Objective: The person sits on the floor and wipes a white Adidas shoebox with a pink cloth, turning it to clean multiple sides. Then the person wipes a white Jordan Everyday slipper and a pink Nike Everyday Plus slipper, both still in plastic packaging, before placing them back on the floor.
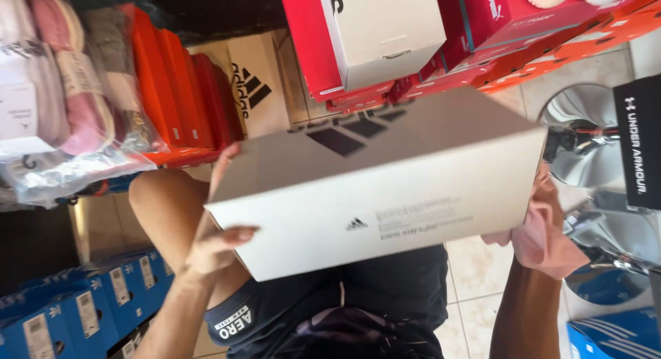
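A pale beige shoe box (pixel 385 173) with a dark striped mark on its lid fills the middle of the view, held up between both my hands. My left hand (pixel 215 238) grips its left end, thumb on the front face and fingers behind. At the box's right end, my right hand (pixel 544 228) presses against it, together with a pink cloth. Below the box I see my bent knee and dark shorts.
Stacked red and orange shoe boxes (pixel 175 90) stand at left and behind; a white box (pixel 382 28) tops a red stack. Blue boxes (pixel 76 311) sit lower left. Bagged pink goods (pixel 48 90) lie at left. A shiny metal stool (pixel 585 139) stands at right on tiled floor.
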